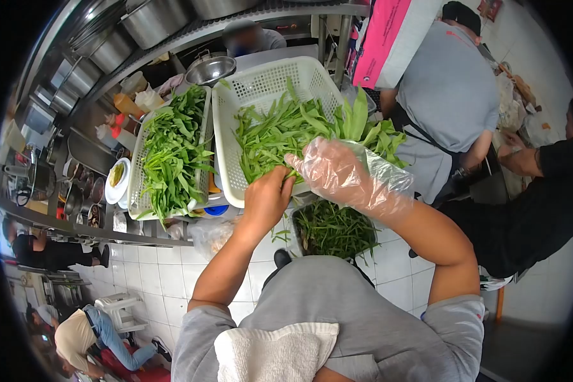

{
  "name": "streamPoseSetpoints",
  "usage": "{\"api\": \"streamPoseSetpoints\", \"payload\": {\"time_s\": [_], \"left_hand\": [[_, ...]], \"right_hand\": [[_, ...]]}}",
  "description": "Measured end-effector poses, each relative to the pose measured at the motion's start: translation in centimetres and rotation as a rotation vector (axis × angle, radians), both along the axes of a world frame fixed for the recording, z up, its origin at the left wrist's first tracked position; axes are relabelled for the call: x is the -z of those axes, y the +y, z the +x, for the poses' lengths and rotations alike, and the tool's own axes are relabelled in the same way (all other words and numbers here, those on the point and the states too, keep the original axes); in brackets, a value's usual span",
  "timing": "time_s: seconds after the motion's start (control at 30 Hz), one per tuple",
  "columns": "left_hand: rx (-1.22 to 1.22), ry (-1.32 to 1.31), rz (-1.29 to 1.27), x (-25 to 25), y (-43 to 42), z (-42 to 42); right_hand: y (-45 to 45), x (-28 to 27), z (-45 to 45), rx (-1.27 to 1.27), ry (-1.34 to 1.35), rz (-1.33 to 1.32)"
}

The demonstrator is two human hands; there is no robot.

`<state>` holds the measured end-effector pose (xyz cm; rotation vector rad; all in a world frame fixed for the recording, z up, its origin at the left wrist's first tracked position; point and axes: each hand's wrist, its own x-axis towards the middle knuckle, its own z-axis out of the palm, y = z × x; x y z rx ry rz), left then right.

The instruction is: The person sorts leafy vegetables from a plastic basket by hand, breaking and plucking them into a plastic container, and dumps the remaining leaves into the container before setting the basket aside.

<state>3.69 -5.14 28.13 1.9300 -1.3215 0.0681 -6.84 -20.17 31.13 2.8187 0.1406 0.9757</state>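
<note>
Leafy greens (359, 114) roughly crosswise; leaves to the right

My gloved right hand (334, 169) is closed round the greens, over the near side of the white perforated basket (230, 156). Leaves fan rightward past its rim, nearer this hand. My bare left hand (265, 196) sits just left, fingers curled in; whether it pinches any stems, I cannot tell.

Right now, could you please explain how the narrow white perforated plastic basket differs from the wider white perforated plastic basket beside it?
The narrow basket is heaped with green leaves nearly end to end; the wider basket shows bare white plastic at its far end. The bare left hand and clear-gloved right hand are at the wider basket's near end; neither touches the narrow basket. Both are perforated and hold green leaves.
</note>
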Motion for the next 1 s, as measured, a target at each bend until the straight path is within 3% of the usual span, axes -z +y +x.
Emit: {"api": "streamPoseSetpoints", "payload": {"time_s": [0.2,0.3,0.4,0.47,0.5,0.53,0.57,0.6,0.67,0.73,0.77,0.83,0.87,0.97,1.0], "left_hand": [[0.047,0.092,0.101,0.7,0.5,-0.7],[0.012,0.094,-0.014,0.8,0.1,-0.8],[-0.044,0.334,-0.096,-0.7,-1.1,-0.1],[-0.046,0.316,-0.088,-0.1,-1.0,-0.6],[-0.044,0.294,-0.086,0.4,-1.0,-0.8],[-0.015,0.376,-0.134,1.3,-0.8,-0.9],[-0.013,0.372,-0.136,2.0,-0.8,-0.5],[-0.040,0.546,-0.087,2.7,-0.4,0.0],[-0.009,0.867,-0.067,3.1,0.3,0.8],[0.023,0.910,-0.090,2.7,0.6,0.8],[0.058,0.944,-0.122,2.5,0.5,0.9],[0.039,0.873,-0.085,2.8,0.5,1.1],[0.015,0.809,-0.044,2.9,0.5,1.0],[-0.011,0.608,-0.062,2.2,0.2,0.3],[-0.008,0.609,-0.060,2.3,0.1,0.1]], "right_hand": [[0.0,0.7,-0.3,-0.103,0.057,-0.017],[0.0,0.5,0.2,-0.089,0.066,0.163],[-0.2,-1.0,2.0,0.098,0.053,0.389],[-5.7,-2.0,3.3,0.287,-0.043,0.411],[-8.0,-4.4,2.9,0.238,-0.150,0.930],[-7.9,-7.8,1.1,0.295,-0.233,1.035],[-11.0,-7.7,0.1,0.151,-0.372,0.951],[-11.4,-9.6,-0.9,0.227,-0.460,0.884],[-14.4,-11.4,-4.7,0.488,-0.403,-0.048],[-13.3,-13.5,-6.6,0.354,-0.602,0.745],[-13.7,-13.7,-7.7,0.355,-0.607,0.743],[-13.1,-14.9,-9.3,0.462,-0.552,0.091],[-12.3,-14.6,-9.5,0.240,-0.751,0.989],[-10.9,-13.3,-10.2,0.271,-0.692,0.891],[-10.2,-12.9,-10.6,0.257,-0.623,1.071]]}}
